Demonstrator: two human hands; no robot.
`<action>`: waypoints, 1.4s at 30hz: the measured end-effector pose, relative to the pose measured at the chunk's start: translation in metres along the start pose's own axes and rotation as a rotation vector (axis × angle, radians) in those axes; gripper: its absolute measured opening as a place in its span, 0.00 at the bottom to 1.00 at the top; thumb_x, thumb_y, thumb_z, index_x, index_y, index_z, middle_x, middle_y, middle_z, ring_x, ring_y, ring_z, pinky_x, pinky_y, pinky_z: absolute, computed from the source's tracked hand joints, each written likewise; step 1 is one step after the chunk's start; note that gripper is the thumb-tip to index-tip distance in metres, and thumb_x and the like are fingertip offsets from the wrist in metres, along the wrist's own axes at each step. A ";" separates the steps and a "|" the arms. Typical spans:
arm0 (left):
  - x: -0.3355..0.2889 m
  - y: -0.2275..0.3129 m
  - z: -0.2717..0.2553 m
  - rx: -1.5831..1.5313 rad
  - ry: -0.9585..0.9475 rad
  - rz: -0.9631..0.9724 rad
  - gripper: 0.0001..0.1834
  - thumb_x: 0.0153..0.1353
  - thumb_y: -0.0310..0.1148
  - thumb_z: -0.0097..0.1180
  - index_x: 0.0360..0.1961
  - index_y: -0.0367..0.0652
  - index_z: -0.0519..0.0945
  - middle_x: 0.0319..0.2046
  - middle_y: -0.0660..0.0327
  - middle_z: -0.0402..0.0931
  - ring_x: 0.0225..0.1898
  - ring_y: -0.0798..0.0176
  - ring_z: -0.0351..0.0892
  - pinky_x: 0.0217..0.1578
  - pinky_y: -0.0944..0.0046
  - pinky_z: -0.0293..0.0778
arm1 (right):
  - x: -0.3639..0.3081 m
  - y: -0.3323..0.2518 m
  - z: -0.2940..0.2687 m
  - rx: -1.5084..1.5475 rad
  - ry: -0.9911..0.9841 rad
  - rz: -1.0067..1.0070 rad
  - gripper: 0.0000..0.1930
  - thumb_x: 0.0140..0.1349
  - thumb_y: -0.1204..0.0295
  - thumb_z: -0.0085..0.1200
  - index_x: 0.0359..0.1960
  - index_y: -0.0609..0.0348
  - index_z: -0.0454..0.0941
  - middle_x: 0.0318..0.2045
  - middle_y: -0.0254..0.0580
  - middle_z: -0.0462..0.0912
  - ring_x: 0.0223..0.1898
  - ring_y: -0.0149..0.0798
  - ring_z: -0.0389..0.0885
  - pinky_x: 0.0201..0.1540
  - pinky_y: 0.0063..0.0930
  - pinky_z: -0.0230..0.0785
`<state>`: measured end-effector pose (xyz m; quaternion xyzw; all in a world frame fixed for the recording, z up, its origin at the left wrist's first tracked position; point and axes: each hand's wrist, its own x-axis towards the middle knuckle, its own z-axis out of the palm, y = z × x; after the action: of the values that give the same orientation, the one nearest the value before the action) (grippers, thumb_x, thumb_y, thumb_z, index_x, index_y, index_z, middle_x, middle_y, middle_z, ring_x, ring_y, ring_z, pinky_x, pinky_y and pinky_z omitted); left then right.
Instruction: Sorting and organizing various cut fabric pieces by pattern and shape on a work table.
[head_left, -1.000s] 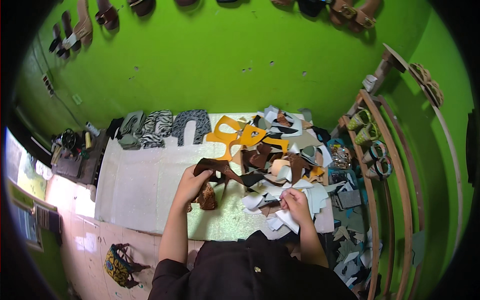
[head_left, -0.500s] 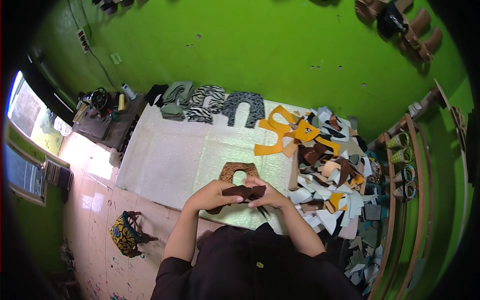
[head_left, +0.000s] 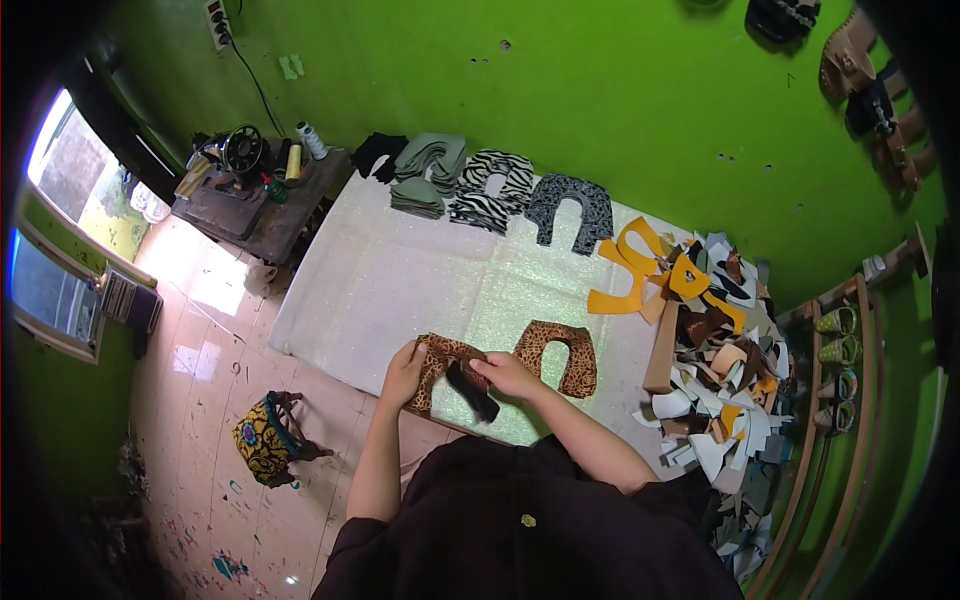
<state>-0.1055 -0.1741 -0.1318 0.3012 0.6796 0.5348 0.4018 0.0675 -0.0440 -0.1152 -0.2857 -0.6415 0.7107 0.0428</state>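
Note:
Between my two hands is a leopard-print U-shaped cut piece [head_left: 437, 358], held over the near edge of the table. My left hand [head_left: 402, 376] grips its left side, fingers closed on the edge. My right hand [head_left: 508, 376] pinches the other side, where a dark strip, perhaps its turned underside, hangs down. Just right of my right hand, a second leopard-print U-shaped piece [head_left: 577, 352] lies flat on the pale, shiny table covering [head_left: 370, 270].
Along the back lie black, green, zebra-print [head_left: 498, 175] and grey-patterned U-shaped pieces [head_left: 568, 200]. Yellow cutouts [head_left: 615, 300] and a heap of scraps [head_left: 715, 375] cover the right side. A sewing machine [head_left: 243, 150] stands far left. A patterned stool [head_left: 265, 440] is on the floor.
My hands have moved left and spread apart; the held piece now shows its leopard-print face instead of folded brown. The second leopard-print piece is now in full view. The whole view has shifted.

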 end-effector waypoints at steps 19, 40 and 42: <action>0.007 0.061 -0.022 0.209 0.202 0.302 0.07 0.60 0.27 0.51 0.37 0.35 0.76 0.28 0.54 0.76 0.29 0.63 0.76 0.33 0.66 0.71 | 0.026 -0.033 -0.009 -0.317 -0.085 0.058 0.16 0.49 0.62 0.64 0.28 0.61 0.73 0.24 0.39 0.75 0.29 0.32 0.74 0.33 0.28 0.66; -0.008 0.110 0.010 0.100 0.117 0.412 0.07 0.63 0.28 0.49 0.35 0.34 0.74 0.25 0.62 0.74 0.27 0.72 0.70 0.31 0.71 0.68 | -0.060 -0.074 -0.031 0.191 0.227 -0.126 0.11 0.62 0.69 0.52 0.40 0.63 0.75 0.25 0.31 0.77 0.27 0.22 0.74 0.29 0.18 0.68; 0.003 0.091 0.032 -0.018 0.050 0.360 0.08 0.64 0.31 0.48 0.38 0.35 0.71 0.27 0.63 0.74 0.29 0.74 0.70 0.32 0.72 0.67 | -0.072 -0.073 -0.043 0.235 0.385 -0.132 0.10 0.63 0.68 0.51 0.39 0.63 0.75 0.25 0.31 0.77 0.25 0.22 0.74 0.24 0.17 0.67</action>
<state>-0.0812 -0.1339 -0.0475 0.4011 0.6198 0.6113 0.2852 0.1249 -0.0239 -0.0224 -0.3666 -0.5514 0.7086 0.2438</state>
